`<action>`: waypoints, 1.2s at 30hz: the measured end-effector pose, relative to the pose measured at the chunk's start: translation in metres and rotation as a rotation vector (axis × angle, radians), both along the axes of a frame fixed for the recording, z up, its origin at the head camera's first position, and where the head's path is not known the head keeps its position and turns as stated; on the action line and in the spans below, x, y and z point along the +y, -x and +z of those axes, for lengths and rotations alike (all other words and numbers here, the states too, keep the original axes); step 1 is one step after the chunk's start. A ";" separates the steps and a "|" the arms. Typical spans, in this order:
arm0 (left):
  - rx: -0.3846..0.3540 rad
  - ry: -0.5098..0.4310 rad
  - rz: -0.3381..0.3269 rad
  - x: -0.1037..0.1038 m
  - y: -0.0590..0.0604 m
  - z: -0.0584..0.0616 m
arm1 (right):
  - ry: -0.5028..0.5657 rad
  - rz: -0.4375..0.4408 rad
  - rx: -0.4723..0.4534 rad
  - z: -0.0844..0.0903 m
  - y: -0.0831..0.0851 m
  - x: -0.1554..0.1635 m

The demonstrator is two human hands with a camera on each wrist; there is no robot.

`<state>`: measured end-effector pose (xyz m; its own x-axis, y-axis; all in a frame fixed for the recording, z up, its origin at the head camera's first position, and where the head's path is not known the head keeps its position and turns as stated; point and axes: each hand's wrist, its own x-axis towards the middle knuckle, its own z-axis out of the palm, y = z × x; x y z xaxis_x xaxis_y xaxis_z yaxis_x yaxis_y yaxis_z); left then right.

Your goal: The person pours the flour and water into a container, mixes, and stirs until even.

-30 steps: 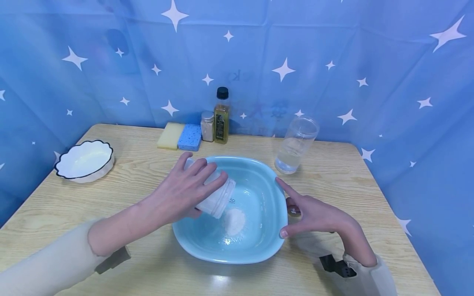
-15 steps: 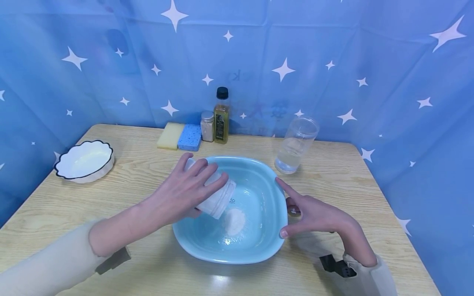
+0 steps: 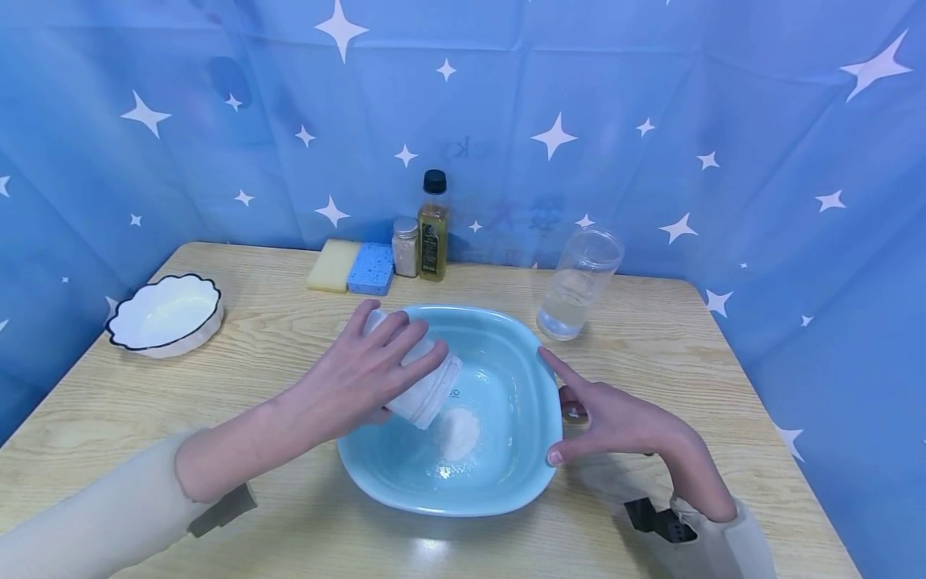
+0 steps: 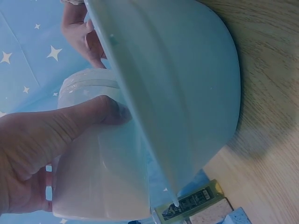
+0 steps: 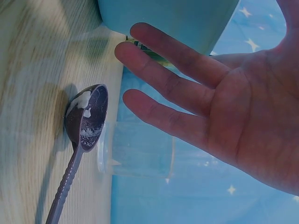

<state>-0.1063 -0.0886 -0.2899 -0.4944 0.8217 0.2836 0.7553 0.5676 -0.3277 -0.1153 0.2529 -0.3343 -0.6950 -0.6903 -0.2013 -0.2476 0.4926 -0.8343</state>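
white dish (image 3: pixel 165 312) far left on table (image 3: pixel 275 322), sponges (image 3: pixel 352 267), small jar and oil bottle (image 3: pixel 433 227) at the back. left hand (image 3: pixel 362 374) wraps a tilted plastic jar (image 3: pixel 427 388) - mouth down over the basin (image 3: pixel 499 482), white powder pile (image 3: pixel 458 431) under it. jar looks light and smooth, probably slippery, so grip round the mid body as now. right hand (image 3: pixel 615 418) is spread flat, fingers straight against the basin's right rim, holding nothing - spoon (image 5: pixel 79 140) with white residue lies on the table beneath it. glass of water (image 3: pixel 577 283) behind right.
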 end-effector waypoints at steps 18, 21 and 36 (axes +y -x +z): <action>-0.022 0.025 -0.007 0.002 0.000 -0.001 | -0.001 -0.001 0.002 -0.002 0.000 0.001; -0.013 0.008 -0.013 0.002 -0.001 -0.001 | 0.002 0.002 0.004 -0.002 0.000 0.001; 0.003 -0.037 -0.018 0.002 -0.001 0.000 | -0.017 0.001 0.018 -0.001 0.001 0.001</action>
